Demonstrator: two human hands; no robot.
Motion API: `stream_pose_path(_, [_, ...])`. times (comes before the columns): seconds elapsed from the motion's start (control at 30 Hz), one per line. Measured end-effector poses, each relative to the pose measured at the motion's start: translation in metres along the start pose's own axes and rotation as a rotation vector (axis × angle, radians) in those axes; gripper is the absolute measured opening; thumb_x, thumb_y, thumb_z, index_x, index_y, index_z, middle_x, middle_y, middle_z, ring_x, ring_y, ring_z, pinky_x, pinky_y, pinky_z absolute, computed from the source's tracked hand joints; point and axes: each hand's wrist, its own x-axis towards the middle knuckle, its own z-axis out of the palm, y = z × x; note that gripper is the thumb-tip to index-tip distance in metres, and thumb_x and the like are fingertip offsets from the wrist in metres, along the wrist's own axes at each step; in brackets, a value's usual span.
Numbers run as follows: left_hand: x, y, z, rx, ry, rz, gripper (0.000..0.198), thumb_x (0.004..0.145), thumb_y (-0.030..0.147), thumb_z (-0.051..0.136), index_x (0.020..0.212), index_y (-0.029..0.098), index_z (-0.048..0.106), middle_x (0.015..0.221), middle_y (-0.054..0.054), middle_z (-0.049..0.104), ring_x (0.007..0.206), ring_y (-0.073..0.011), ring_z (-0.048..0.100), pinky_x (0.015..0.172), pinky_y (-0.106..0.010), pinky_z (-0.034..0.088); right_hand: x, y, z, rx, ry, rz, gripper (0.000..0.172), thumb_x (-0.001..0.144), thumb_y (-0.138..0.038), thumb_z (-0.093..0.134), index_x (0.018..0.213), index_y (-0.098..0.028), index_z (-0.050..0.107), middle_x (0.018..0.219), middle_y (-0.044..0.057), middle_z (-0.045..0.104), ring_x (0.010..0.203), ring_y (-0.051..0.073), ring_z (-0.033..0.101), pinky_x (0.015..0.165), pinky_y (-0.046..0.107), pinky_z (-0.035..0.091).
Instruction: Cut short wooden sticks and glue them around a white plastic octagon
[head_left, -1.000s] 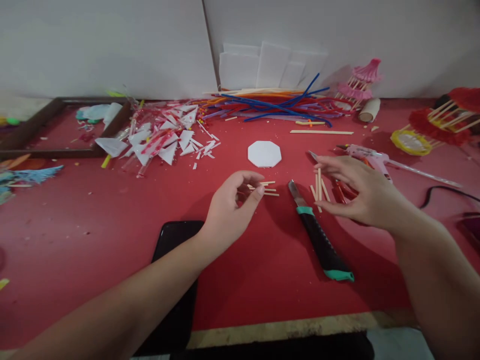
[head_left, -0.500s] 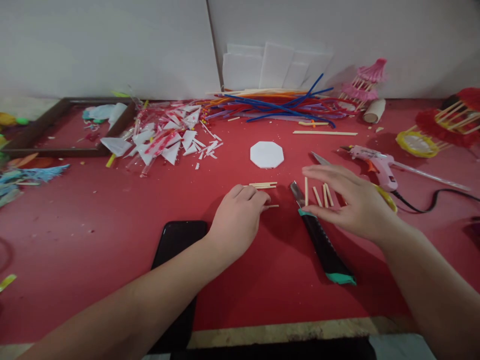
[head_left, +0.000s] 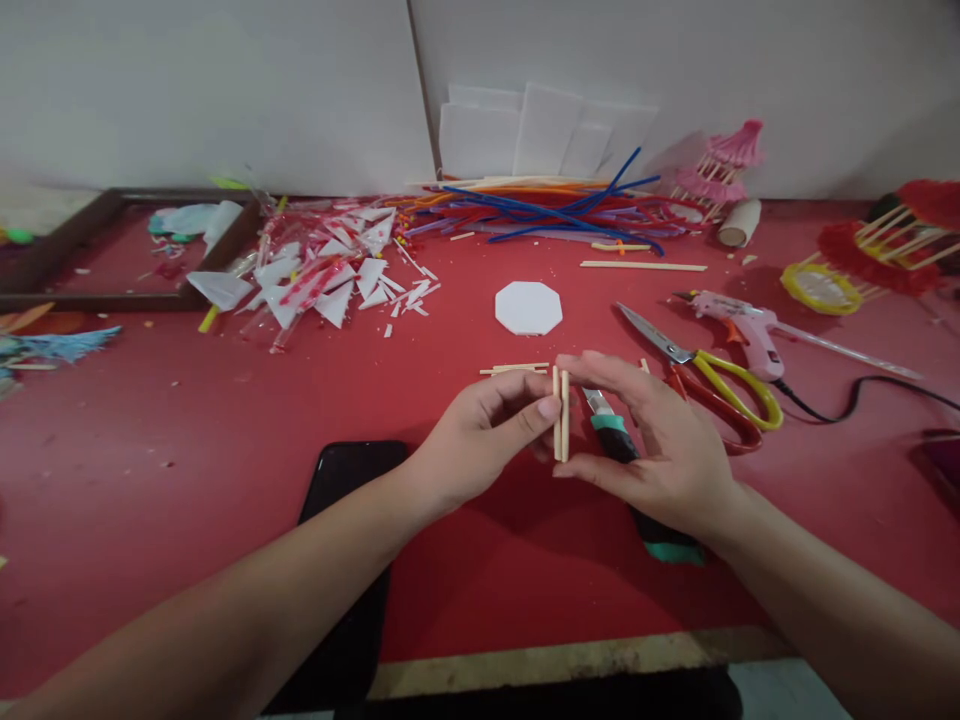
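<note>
Red tabletop (head_left: 187,530), left hand (head_left: 469,440) pinching one stick (head_left: 557,442), right hand (head_left: 671,455) pinching a second stick (head_left: 565,425), glue gun (head_left: 759,342) markings illegible

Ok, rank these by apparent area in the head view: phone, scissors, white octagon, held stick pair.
1. phone, partly covered yet clearly largest
2. scissors
3. white octagon
4. held stick pair

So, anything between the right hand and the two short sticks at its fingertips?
Nothing visible: the right hand has the short sticks between thumb and fingers. The left hand touches them from the left; the cutter lies beneath the right hand, not between.
</note>
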Motion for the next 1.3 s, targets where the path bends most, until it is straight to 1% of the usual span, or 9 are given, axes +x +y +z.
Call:
stream_pose_path(0.3, [-0.004, 0.007, 0.001, -0.036, 0.043, -0.046, 0.024, 0.073, 0.034, 0.086, 0.075, 0.016, 0.071, 0.066, 0.001, 0.070, 0.057, -0.0100, 0.064, 0.060, -0.022, 0.055, -0.004, -0.001, -0.002, 0.077, -0.042, 0.044, 0.083, 0.081, -0.040, 0.079, 0.152, -0.035, 0.036, 0.139, 0.005, 0.064, 0.124, 0.027, 0.064, 0.101, 0.043, 0.057])
stream_pose_path(0.57, [-0.006, 0.005, -0.002, 0.004, 0.035, -0.003, 0.023, 0.073, 0.031, 0.086, 0.071, 0.016, 0.069, 0.063, 0.000, 0.070, 0.054, -0.0098, 0.063, 0.056, -0.022, 0.052, -0.003, -0.004, -0.005, 0.054, -0.066, -0.020, 0.093, 0.078, -0.038, 0.082, 0.155, -0.039, 0.030, 0.141, 0.002, 0.063, 0.126, 0.024, 0.062, 0.104, 0.037, 0.056])
stream_pose_path(0.77, [-0.007, 0.005, -0.001, 0.044, 0.057, -0.018, 0.025, 0.071, 0.035, 0.087, 0.070, 0.016, 0.070, 0.061, -0.001, 0.070, 0.053, -0.0101, 0.062, 0.055, -0.022, 0.050, -0.009, 0.005, -0.003, 0.141, -0.059, 0.008, 0.111, 0.074, -0.045, 0.084, 0.158, -0.042, 0.012, 0.144, 0.002, 0.060, 0.132, 0.027, 0.058, 0.111, 0.049, 0.050])
stream_pose_path(0.87, [-0.007, 0.005, 0.000, 0.053, 0.041, -0.019, 0.026, 0.071, 0.036, 0.087, 0.070, 0.016, 0.069, 0.062, -0.001, 0.070, 0.053, -0.0105, 0.062, 0.055, -0.022, 0.051, -0.009, 0.005, -0.005, 0.148, -0.076, 0.021, 0.112, 0.076, -0.043, 0.082, 0.159, -0.042, 0.006, 0.142, 0.001, 0.062, 0.130, 0.027, 0.060, 0.111, 0.050, 0.050])
stream_pose_path(0.93, [-0.007, 0.005, 0.000, 0.049, 0.029, -0.017, 0.025, 0.072, 0.035, 0.086, 0.070, 0.016, 0.069, 0.062, -0.001, 0.070, 0.054, -0.0105, 0.063, 0.056, -0.022, 0.052, -0.008, 0.003, -0.007, 0.098, -0.103, 0.022, 0.107, 0.078, -0.041, 0.081, 0.159, -0.042, 0.010, 0.139, 0.000, 0.064, 0.129, 0.028, 0.060, 0.111, 0.049, 0.050])
stream_pose_path(1.07, [-0.007, 0.005, -0.001, 0.027, 0.016, 0.000, 0.021, 0.073, 0.029, 0.085, 0.069, 0.016, 0.070, 0.063, 0.000, 0.070, 0.055, -0.0098, 0.063, 0.056, -0.021, 0.052, -0.006, 0.000, -0.010, 0.047, -0.139, 0.039, 0.089, 0.079, -0.044, 0.079, 0.154, -0.041, 0.031, 0.137, -0.001, 0.065, 0.131, 0.031, 0.058, 0.108, 0.049, 0.053])
stream_pose_path(1.13, [-0.007, 0.005, -0.002, 0.020, 0.009, -0.004, 0.018, 0.074, 0.027, 0.085, 0.070, 0.016, 0.071, 0.063, 0.000, 0.071, 0.055, -0.0097, 0.064, 0.057, -0.021, 0.052, -0.007, 0.001, -0.011, 0.069, -0.142, 0.043, 0.094, 0.080, -0.044, 0.078, 0.156, -0.041, 0.024, 0.138, 0.000, 0.064, 0.131, 0.031, 0.058, 0.108, 0.050, 0.053])
stream_pose_path(1.23, [-0.007, 0.005, -0.002, 0.015, 0.003, -0.022, 0.016, 0.074, 0.025, 0.085, 0.071, 0.016, 0.072, 0.062, 0.000, 0.071, 0.055, -0.0094, 0.064, 0.057, -0.021, 0.052, -0.008, 0.003, -0.010, 0.119, -0.148, 0.045, 0.109, 0.081, -0.044, 0.078, 0.159, -0.043, 0.001, 0.140, 0.001, 0.063, 0.129, 0.030, 0.060, 0.110, 0.052, 0.051])
stream_pose_path(1.3, [-0.007, 0.005, -0.002, 0.013, -0.007, -0.024, 0.014, 0.075, 0.024, 0.084, 0.072, 0.016, 0.072, 0.063, 0.000, 0.071, 0.055, -0.0091, 0.064, 0.057, -0.020, 0.052, -0.009, 0.005, -0.010, 0.147, -0.150, 0.043, 0.111, 0.082, -0.045, 0.077, 0.158, -0.044, -0.003, 0.140, 0.001, 0.062, 0.128, 0.030, 0.061, 0.111, 0.053, 0.050])
